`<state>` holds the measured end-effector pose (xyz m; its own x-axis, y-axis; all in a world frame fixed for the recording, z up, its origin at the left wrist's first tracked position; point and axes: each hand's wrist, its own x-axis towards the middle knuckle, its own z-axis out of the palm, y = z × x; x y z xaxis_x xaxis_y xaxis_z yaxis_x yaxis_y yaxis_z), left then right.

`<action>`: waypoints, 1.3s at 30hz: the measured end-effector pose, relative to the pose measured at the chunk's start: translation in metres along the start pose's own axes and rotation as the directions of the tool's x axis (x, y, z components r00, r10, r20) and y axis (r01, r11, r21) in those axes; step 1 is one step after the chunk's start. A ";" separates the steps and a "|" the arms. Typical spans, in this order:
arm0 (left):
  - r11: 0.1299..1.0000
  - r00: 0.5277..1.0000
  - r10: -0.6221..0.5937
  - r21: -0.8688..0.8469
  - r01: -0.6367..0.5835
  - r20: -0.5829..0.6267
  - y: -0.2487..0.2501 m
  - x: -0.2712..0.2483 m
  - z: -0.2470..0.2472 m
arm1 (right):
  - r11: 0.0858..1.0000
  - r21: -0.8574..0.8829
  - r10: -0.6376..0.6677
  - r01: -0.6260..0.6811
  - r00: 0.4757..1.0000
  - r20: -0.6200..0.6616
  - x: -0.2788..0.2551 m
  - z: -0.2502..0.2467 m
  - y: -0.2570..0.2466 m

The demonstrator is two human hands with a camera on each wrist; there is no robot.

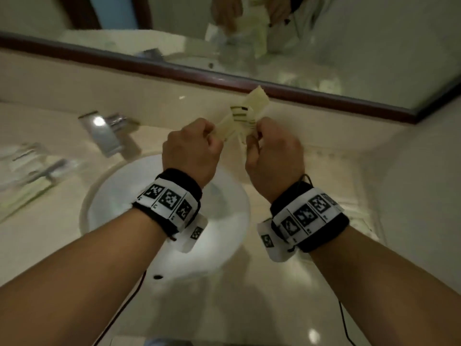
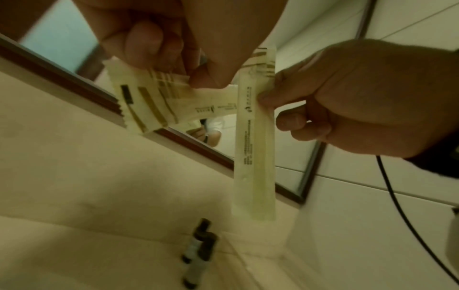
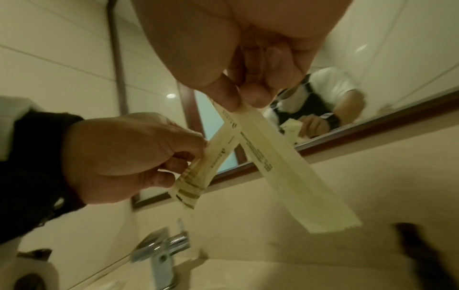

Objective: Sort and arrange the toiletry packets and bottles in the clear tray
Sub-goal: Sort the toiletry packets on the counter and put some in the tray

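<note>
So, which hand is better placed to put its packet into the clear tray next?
Left, probably. The left hand pinches a striped packet, and the clear tray lies on its side of the sink; the right hand, holding the long packet, would need to cross over.

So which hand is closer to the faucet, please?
The left. The left hand holds packets in the air just right of the faucet. The right hand is farther right, beyond the left hand, pinching a long packet.
</note>
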<state>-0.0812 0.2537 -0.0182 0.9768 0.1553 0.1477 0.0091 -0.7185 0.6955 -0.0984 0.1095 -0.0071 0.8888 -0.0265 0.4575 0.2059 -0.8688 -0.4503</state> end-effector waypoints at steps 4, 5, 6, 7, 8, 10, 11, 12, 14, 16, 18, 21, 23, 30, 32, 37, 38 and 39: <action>0.997 0.987 0.053 -0.067 -0.044 0.152 0.056 -0.011 0.057 | 0.957 0.003 0.291 -0.292 0.955 -0.059 -0.022 -0.050 0.072; 0.996 0.978 0.069 -0.073 -0.056 0.196 0.067 -0.015 0.071 | 0.927 0.013 0.374 -0.374 0.925 -0.071 -0.031 -0.060 0.090; 0.995 0.968 0.085 -0.073 -0.069 0.238 0.077 -0.020 0.086 | 0.892 0.030 0.451 -0.450 0.888 -0.086 -0.041 -0.070 0.107; 0.994 0.956 0.101 -0.067 -0.086 0.277 0.085 -0.025 0.100 | 0.852 0.047 0.523 -0.521 0.846 -0.101 -0.051 -0.079 0.123; 0.993 0.941 0.117 -0.057 -0.104 0.318 0.092 -0.030 0.113 | 0.807 0.062 0.590 -0.587 0.800 -0.110 -0.062 -0.087 0.139; 0.991 0.901 0.134 -0.038 -0.130 0.413 0.104 -0.042 0.138 | 0.704 0.106 0.710 -0.702 0.695 -0.111 -0.086 -0.098 0.168; 0.990 0.877 0.137 -0.033 -0.137 0.461 0.108 -0.047 0.150 | 0.643 0.142 0.766 -0.753 0.634 -0.107 -0.098 -0.100 0.182; 0.989 0.852 0.140 -0.024 -0.149 0.505 0.111 -0.053 0.162 | 0.575 0.188 0.818 -0.797 0.566 -0.100 -0.111 -0.102 0.196; 0.984 0.807 0.136 0.018 -0.178 0.574 0.115 -0.065 0.185 | 0.431 0.263 0.901 -0.863 0.429 -0.068 -0.135 -0.101 0.218; 0.979 0.771 0.115 0.062 -0.197 0.626 0.118 -0.076 0.206 | 0.295 0.313 0.953 -0.903 0.303 -0.024 -0.157 -0.100 0.233; 0.972 0.741 0.100 0.093 -0.215 0.664 0.118 -0.086 0.224 | 0.187 0.345 0.980 -0.920 0.201 0.006 -0.176 -0.098 0.246; 0.961 0.701 0.092 0.120 -0.248 0.707 0.116 -0.098 0.245 | 0.067 0.360 0.996 -0.931 0.085 0.034 -0.197 -0.094 0.261; 0.958 0.679 0.081 0.130 -0.254 0.730 0.115 -0.105 0.255 | 0.017 0.358 0.997 -0.934 0.043 0.065 -0.207 -0.089 0.266; 0.946 0.662 0.069 0.161 -0.280 0.746 0.113 -0.108 0.273 | 0.007 0.305 0.976 -0.952 0.073 0.205 -0.214 -0.073 0.255; 0.945 0.663 0.071 0.163 -0.285 0.745 0.111 -0.106 0.274 | 0.055 0.322 0.966 -0.945 0.133 0.223 -0.216 -0.068 0.250; 0.946 0.661 0.074 0.157 -0.283 0.746 0.106 -0.103 0.278 | 0.171 0.244 0.940 -0.955 0.232 0.251 -0.215 -0.069 0.246; 0.947 0.660 0.073 0.156 -0.281 0.748 0.104 -0.103 0.278 | 0.169 0.218 0.947 -0.961 0.220 0.235 -0.214 -0.068 0.246; 0.948 0.659 0.072 0.154 -0.279 0.749 0.103 -0.103 0.279 | 0.161 0.201 0.956 -0.966 0.204 0.213 -0.214 -0.066 0.247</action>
<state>-0.1209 -0.0255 -0.1576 0.8045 -0.4572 -0.3793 -0.2310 -0.8290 0.5094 -0.2648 -0.1323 -0.1653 0.4650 -0.7302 -0.5006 -0.7434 -0.0151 -0.6686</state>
